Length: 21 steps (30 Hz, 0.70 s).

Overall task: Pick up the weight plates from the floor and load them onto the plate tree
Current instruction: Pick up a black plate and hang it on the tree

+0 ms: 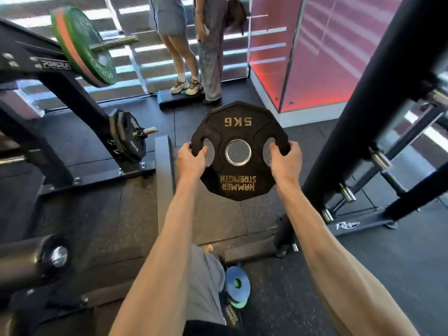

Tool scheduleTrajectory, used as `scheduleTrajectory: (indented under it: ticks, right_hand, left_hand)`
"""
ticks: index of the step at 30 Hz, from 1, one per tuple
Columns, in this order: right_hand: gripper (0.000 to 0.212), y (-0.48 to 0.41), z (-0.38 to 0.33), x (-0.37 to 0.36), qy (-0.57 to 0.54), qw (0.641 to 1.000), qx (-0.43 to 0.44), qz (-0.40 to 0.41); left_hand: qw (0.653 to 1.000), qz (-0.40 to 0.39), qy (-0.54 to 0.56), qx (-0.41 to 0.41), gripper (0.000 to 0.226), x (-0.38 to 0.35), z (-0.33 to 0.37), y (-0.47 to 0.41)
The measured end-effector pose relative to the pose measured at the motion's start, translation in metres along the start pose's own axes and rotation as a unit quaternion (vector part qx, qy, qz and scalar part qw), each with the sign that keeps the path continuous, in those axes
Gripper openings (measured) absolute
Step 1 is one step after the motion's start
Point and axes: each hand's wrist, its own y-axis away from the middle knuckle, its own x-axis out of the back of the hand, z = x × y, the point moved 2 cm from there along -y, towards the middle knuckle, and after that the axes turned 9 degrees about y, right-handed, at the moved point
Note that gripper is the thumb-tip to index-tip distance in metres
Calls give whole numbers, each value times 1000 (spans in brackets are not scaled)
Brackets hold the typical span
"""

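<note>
Weight plate (238,132) hangs in the air in front of me, above the rubber floor (97,214). It is black and many-sided, with a chrome-ringed centre hole and gold "5KG" and "HAMMER STRENGTH" lettering that reads upside down to me. My left grip (191,158) is curled round the rim at the left handle slot, and my right grip (284,160) is curled round it at the right slot. The plate tree (363,105) stands just to the right, a black upright with chrome-tipped pegs (380,161). Small blue and green plates (237,284) lie stacked by my leg. To the left, a machine carries a black plate (128,137) and a green bumper plate (82,44). Two people (211,44) stand beyond.
</note>
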Motion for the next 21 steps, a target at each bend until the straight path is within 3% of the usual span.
scheduleTrajectory:
  ticks: [6,12,21]
  right_hand:
    - [24,-123,-33,-56,-42,994,-14,96]
    - [29,-245,-84,-105,-64,979,-36,191]
    - [31,-390,-105,-101,-81,947,-65,305]
  left_hand:
    - [998,-37,22,-46,26,-63,35,-136]
    - [987,-138,34,-69,24,-135,96,-290]
    - [957,-272,34,-92,17,-281,170,-405]
